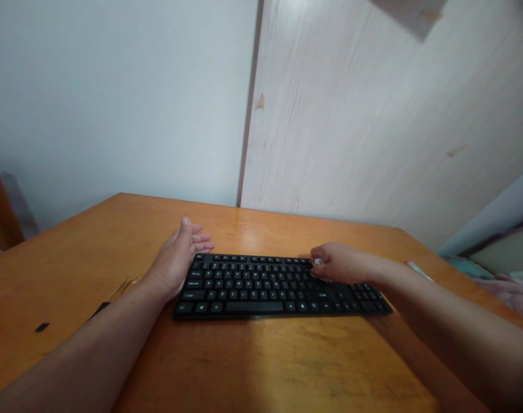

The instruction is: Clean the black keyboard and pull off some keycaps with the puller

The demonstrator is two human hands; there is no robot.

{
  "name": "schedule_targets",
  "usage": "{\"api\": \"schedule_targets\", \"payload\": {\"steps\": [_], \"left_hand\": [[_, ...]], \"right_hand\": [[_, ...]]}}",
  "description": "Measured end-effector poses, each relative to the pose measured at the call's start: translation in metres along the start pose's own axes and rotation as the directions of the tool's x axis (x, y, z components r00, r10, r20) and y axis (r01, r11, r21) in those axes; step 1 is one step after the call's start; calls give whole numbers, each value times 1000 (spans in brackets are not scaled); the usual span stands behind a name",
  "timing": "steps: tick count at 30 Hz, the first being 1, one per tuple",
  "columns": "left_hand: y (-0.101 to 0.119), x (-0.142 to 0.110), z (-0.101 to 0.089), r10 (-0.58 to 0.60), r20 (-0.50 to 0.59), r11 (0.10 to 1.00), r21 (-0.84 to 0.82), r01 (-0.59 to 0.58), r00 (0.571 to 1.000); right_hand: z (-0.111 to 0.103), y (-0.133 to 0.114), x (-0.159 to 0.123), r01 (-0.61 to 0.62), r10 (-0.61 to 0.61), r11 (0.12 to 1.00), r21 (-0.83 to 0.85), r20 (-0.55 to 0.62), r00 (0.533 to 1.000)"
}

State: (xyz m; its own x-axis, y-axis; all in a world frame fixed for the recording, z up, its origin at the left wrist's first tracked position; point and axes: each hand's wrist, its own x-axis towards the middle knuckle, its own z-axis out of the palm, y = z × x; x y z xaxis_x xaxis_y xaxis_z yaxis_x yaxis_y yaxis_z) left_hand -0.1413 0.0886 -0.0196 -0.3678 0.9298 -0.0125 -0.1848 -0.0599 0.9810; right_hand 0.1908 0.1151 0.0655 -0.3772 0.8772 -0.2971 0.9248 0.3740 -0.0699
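Note:
A black keyboard (252, 289) lies flat on the wooden table, its long side facing me. At its left end rests my left hand (181, 255), fingers stretched out and apart, the palm side turned toward the keyboard's edge. My right hand (336, 263) is over the right part of the keys, fingers closed around a small crumpled whitish wad (317, 262), perhaps tissue or cloth. Only a bit of the wad shows between thumb and fingers. The right hand and forearm hide some keys near the number pad.
The orange-brown table (261, 361) reaches back to a pale wall and a wood-grain panel (351, 115). A small black piece (42, 327) lies at the left. A dark-handled, thin metal tool (118, 288) is partly behind my left forearm. A white-and-red strip (418, 269) lies right.

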Motion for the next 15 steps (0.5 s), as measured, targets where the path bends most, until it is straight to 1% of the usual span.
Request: {"api": "schedule_targets", "payload": {"steps": [6, 8, 9, 11, 15], "left_hand": [[-1, 0, -1, 2, 8, 1000, 0, -2, 1000], [-1, 0, -1, 1, 9, 1000, 2, -1, 1000], [-1, 0, 0, -1, 7, 1000, 4, 1, 1000], [-1, 0, 0, -1, 5, 1000, 14, 1, 1000], [1, -1, 1, 8, 3, 999, 36, -8, 1000]], "right_hand": [[0, 6, -1, 5, -6, 1000, -7, -13, 1000], [-2, 10, -1, 1, 0, 1000, 26, -32, 999], [-3, 12, 0, 8, -5, 997, 71, -39, 999], [-5, 15, 1, 40, -30, 975, 218, -51, 998], [-2, 15, 3, 110, -78, 849, 518, -83, 993]]}}
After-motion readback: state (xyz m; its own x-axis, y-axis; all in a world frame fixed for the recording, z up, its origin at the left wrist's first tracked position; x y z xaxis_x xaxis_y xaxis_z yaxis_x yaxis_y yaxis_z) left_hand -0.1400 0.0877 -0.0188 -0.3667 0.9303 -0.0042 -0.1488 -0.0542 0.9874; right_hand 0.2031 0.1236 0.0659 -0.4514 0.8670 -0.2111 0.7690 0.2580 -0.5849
